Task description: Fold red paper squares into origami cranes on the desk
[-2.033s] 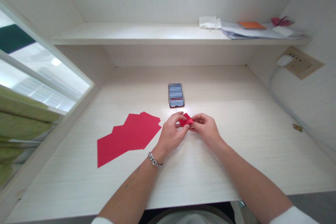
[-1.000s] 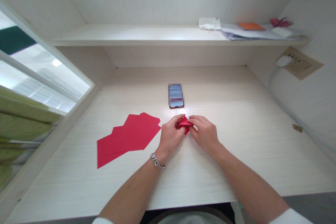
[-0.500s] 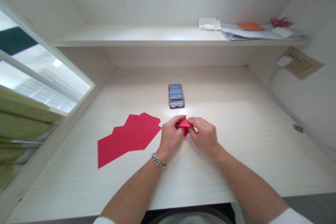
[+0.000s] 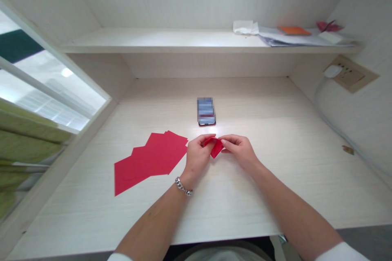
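Observation:
A small folded piece of red paper is held between both hands just above the pale wooden desk, near its middle. My left hand pinches its left side, fingers curled; a silver chain bracelet is on that wrist. My right hand pinches its right side with thumb and forefinger. Part of the paper is hidden by the fingers.
Several flat red paper sheets lie fanned out left of my hands. A phone lies just beyond them. The shelf above carries white papers, an orange pad and a red folded figure. A wall socket with a cable is at right.
Both hands have kept hold of the red paper and worked it between the fingers; its lower point now hangs down between the hands. The hands stayed in nearly the same spot.

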`<state>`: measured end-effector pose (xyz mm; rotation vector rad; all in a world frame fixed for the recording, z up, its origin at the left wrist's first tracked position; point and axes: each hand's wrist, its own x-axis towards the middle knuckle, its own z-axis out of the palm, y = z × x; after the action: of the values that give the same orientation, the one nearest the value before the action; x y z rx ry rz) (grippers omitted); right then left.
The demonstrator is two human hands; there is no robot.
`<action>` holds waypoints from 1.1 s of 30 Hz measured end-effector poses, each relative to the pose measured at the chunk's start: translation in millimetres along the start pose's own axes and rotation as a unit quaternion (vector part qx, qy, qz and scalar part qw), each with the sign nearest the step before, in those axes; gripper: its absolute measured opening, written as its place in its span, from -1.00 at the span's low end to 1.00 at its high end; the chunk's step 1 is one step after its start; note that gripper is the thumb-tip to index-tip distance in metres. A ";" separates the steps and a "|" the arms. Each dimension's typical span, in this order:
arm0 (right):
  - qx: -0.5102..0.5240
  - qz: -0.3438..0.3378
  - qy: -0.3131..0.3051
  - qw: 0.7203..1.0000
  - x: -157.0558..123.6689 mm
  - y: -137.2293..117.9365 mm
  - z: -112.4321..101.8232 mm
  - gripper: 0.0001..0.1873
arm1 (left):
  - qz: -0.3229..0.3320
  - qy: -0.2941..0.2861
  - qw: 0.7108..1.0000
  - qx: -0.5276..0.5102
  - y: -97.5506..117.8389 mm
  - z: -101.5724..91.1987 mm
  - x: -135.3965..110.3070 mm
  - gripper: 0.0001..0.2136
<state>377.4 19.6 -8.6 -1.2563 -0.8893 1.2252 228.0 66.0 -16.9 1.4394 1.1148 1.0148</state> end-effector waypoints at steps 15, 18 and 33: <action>-0.003 0.035 -0.054 0.998 0.7 -2.7 -7.2 -0.62 | 0.033 -0.010 0.998 0.048 4.7 -1.0 -3.0 -0.81; -0.014 0.026 -0.056 0.998 1.1 -1.7 -7.8 -0.63 | 0.033 -0.014 0.998 0.053 3.4 -0.6 -3.4 -0.81; -0.080 -0.006 -0.023 0.996 2.5 -1.2 -8.3 -0.72 | -0.001 -0.037 0.999 0.016 3.7 1.7 -2.3 -0.71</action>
<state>386.1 20.6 -9.1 -1.3520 -1.0443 1.1958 229.6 63.2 -13.5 1.4897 1.0829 0.9375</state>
